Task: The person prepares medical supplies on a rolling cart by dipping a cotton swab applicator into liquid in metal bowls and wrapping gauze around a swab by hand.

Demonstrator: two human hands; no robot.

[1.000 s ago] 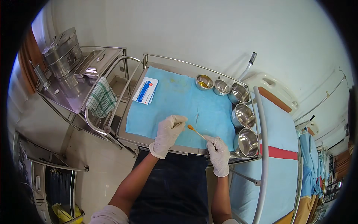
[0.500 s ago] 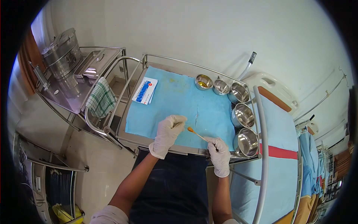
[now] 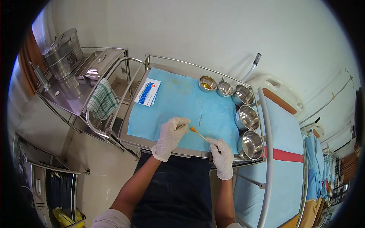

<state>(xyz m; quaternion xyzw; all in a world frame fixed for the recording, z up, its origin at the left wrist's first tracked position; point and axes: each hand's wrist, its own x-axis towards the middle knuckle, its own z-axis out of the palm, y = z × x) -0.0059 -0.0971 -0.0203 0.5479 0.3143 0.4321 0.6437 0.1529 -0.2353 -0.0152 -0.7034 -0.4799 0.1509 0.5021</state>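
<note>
Forearms (image 3: 138, 186) reach forward over dark fabric (image 3: 173, 193) to two hands in white gloves. The right hand (image 3: 222, 156) grips the stick of a cotton swab (image 3: 202, 136), its orange-brown tip held above a light blue sheet (image 3: 175, 102) and pointing toward the left hand (image 3: 171, 136). The left hand is closed, fingertips drawn to the thumb, just beside that tip; whether it pinches anything thin, I cannot tell. Five metal bowls (image 3: 251, 145) line the sheet's right side and far right corner, one holding yellowish liquid (image 3: 206, 86). Toward the far left lies a white-and-blue printed packet (image 3: 147, 92). A green checked towel (image 3: 103, 99) hangs over a rail at left; beyond it, another trolley (image 3: 70, 97) carries a metal drum (image 3: 64, 57) and a lidded tray (image 3: 100, 64). Past the bowls stands a bed (image 3: 283, 129) with a red band.
</note>
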